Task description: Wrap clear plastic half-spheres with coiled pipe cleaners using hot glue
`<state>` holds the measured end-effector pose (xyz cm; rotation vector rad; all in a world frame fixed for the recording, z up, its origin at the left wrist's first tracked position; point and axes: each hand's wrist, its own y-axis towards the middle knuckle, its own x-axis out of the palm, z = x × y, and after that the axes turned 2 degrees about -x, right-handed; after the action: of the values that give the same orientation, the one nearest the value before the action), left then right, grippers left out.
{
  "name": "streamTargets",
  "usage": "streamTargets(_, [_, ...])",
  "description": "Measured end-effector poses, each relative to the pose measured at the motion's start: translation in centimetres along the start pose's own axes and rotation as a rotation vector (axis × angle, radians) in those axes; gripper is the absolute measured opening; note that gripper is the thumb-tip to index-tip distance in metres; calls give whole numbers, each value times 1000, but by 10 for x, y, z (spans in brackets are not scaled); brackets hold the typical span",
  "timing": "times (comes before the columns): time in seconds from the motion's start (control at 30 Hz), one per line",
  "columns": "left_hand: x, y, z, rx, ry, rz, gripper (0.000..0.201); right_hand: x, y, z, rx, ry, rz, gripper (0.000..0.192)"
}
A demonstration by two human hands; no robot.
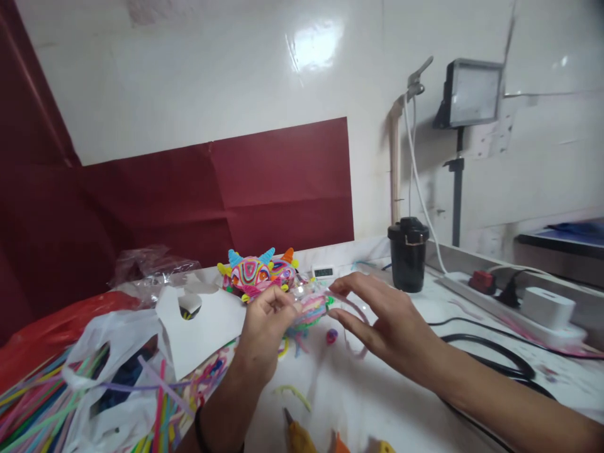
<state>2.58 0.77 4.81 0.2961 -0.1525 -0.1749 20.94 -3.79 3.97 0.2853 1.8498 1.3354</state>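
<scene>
My left hand (264,330) pinches a small multicoloured craft piece (311,308) made of coiled strips, held just above the white table (377,402). A thin pink strip (352,314) runs from that piece across the fingers of my right hand (382,321), which is spread flat with the strip resting on it. Behind both hands sits a finished colourful coiled figure (257,274) with blue and orange horns.
A white plastic bag (113,371) and several coloured strips (42,409) lie at the left, with red plastic (51,327) behind. A black cup (408,253), small digital display (323,272), power strip (514,302), black cable (491,352) and lamp stand (457,189) occupy the right.
</scene>
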Motion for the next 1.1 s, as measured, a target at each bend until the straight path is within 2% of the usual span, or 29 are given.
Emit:
streamTargets(0.17, [-1, 0, -4, -7, 28, -45, 18, 0, 2, 3, -10, 73, 1, 9])
streamTargets(0.37, [-2, 0, -4, -24, 31, -70, 19, -1, 4, 10, -92, 128, -29, 18])
streamTargets(0.6, [1, -1, -3, -57, 1, -91, 19, -1, 4, 15, -118, 118, 2, 22])
streamTargets(0.9, [2, -2, 4, -65, -24, -57, 21, 0, 6, 16, 17, 270, 29, 18])
streamTargets(1.1, [2, -2, 4, -75, -35, -71, 23, -2, 9, 17, 273, 376, -14, 11])
